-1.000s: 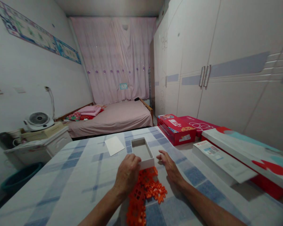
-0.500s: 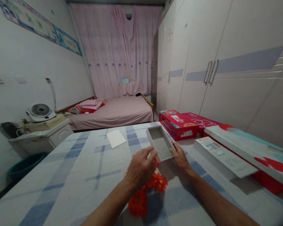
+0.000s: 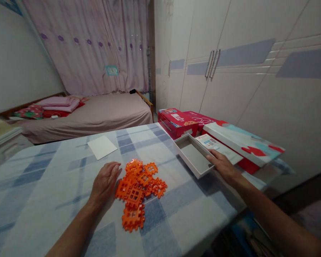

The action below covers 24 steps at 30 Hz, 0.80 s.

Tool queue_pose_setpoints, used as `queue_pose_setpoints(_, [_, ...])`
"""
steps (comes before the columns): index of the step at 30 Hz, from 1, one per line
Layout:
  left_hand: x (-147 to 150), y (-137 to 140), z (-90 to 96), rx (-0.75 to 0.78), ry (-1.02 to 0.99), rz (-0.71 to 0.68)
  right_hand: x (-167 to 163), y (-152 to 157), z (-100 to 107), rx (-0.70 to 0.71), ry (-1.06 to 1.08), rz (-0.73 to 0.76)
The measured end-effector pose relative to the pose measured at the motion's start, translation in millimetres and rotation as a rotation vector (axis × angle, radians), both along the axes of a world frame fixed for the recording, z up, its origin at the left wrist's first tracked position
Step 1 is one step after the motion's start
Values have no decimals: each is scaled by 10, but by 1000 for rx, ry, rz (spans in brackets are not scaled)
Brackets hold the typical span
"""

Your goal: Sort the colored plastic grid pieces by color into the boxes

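Observation:
My right hand (image 3: 223,165) grips the near right side of a shallow, open-topped white box (image 3: 194,159), its grey inside bare. The box is slightly tilted above the tablecloth. A loose pile of orange plastic interlocking building pieces (image 3: 136,191) lies on the cloth, square and grid-like with notched edges. Just left of the pile, my left hand (image 3: 105,181) rests on its side with its fingers stretched out together. It holds nothing that I can see. Beyond it lies a flat white card (image 3: 102,147).
A blue-and-white checked cloth (image 3: 53,200) covers the table. Red boxes (image 3: 176,125) stand at the back right, beside a long white and red box (image 3: 243,142) and a flat printed box (image 3: 216,144). Behind are a bed (image 3: 115,110) and a white wardrobe (image 3: 230,100).
My right hand has carried the white box rightward, away from the orange pieces. My left hand has come off the box and pile to the cloth on the left. The view has turned right.

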State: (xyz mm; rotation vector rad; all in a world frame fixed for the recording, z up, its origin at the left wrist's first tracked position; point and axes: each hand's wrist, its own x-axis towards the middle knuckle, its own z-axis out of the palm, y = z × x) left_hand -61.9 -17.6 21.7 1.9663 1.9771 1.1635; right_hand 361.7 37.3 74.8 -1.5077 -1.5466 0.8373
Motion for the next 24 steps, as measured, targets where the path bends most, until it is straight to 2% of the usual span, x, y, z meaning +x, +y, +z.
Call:
queue_pose_setpoints(4, [-3, 11, 7, -37, 50, -5, 182, -167, -146, -13, -179, -40])
queue_pose_setpoints(6, [-4, 14, 2, -40, 71, -8, 176, -250, -204, 118, -340, -56])
queue_pose_setpoints(9, [-9, 17, -10, -47, 97, -5, 81, -389, -277, 415, -582, -92])
queue_pose_setpoints(11, [-12, 20, -16, -62, 113, -8, 9, -467, -306, 509, -715, -64])
queue_pose_setpoints(17, [-9, 22, -10, -106, 129, 4, -69, -582, -279, 536, -799, 70])
queue_pose_setpoints(21, [-10, 16, -1, -131, 138, -1, -105, -606, -287, 469, -793, 161])
queue_pose_setpoints(24, [-14, 20, -3, -130, 143, 1, -132, -515, -303, 448, -782, 193])
